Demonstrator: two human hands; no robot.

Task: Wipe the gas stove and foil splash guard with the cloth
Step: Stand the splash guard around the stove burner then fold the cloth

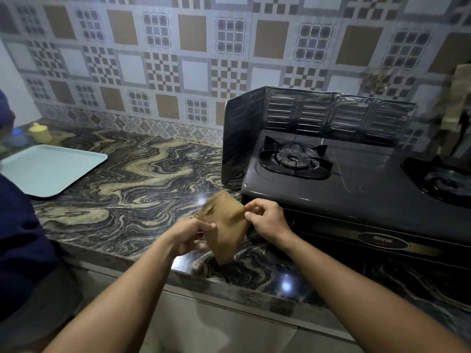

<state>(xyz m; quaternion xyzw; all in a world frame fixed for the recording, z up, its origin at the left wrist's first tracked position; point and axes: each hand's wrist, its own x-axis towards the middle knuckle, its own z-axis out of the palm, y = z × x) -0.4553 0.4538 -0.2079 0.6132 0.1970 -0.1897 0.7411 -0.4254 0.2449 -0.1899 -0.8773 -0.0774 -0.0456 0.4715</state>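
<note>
A tan cloth [225, 225] hangs folded above the marbled counter, just left of the stove's front corner. My left hand [190, 234] pinches its left edge and my right hand [267, 220] pinches its right edge. The dark grey two-burner gas stove [356, 187] sits to the right, with its left burner [293, 159] in full view and the right burner [443, 182] cut by the frame edge. A folded foil splash guard [318, 115] stands around the stove's back and left side.
A pale blue tray [48, 169] lies on the marbled counter [142, 179] at the left, with a yellow container [39, 132] and a blue object [17, 137] behind it. A person in dark clothing [20, 238] stands at the far left. The patterned tile wall runs behind.
</note>
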